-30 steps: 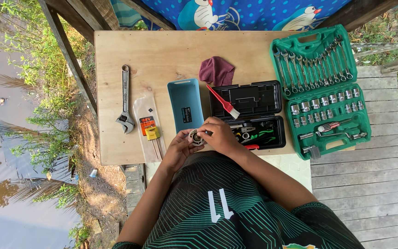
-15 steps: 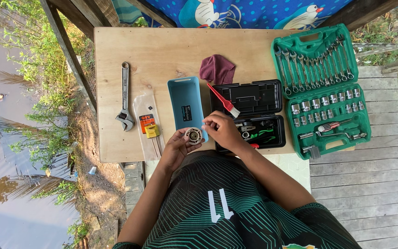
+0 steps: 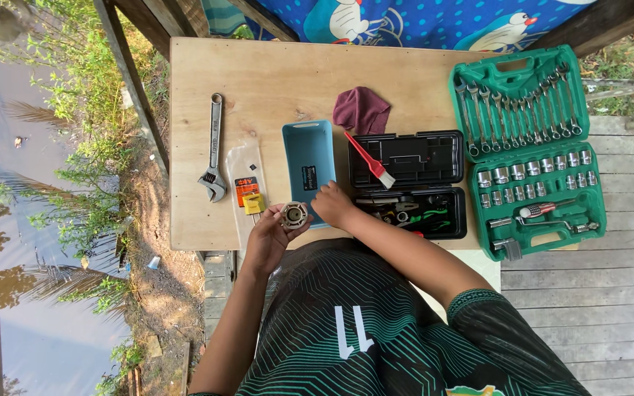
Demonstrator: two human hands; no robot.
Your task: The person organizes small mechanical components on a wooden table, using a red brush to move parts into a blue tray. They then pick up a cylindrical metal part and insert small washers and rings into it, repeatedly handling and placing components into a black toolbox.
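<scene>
Hands meet at the near edge of the wooden table (image 3: 273,81). The left hand (image 3: 267,240) cups a small round metal part (image 3: 294,215), fingers pinched around its rim so the open face turns up. The right hand (image 3: 334,204) hovers just right of it over the blue tray (image 3: 308,158), fingers curled; whether they hold anything I cannot tell. An adjustable wrench (image 3: 214,150) lies left, an open black case (image 3: 410,183) and green socket set (image 3: 530,150) right.
</scene>
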